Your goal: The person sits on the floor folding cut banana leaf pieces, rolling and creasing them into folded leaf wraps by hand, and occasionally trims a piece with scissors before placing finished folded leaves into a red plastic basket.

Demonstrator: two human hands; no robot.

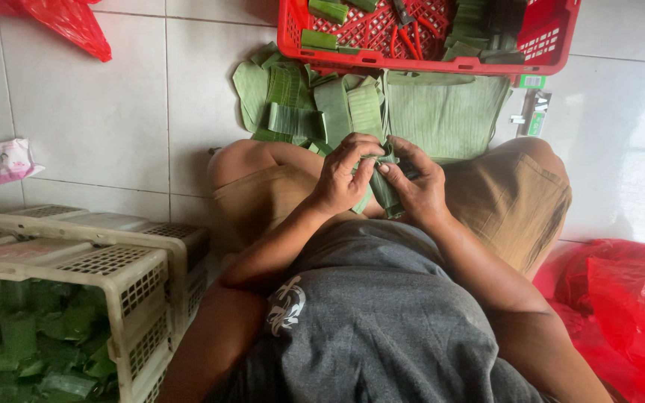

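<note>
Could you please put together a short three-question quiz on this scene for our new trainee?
1. True or false: both hands grip the folded leaf packet.
2. Which basket sits beyond the person's knees: A) red basket, B) cream basket?
3. What lies spread on the tile floor between the knees and the red basket?

Key:
1. True: the left hand and right hand both pinch it.
2. A.
3. Cut green leaf pieces.

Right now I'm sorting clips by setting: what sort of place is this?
Probably a home or small workshop floor used for food wrapping. The person sits on pale floor tiles, both hands folding a banana-leaf strip, with cut leaves piled ahead and a red crate beyond.
</note>
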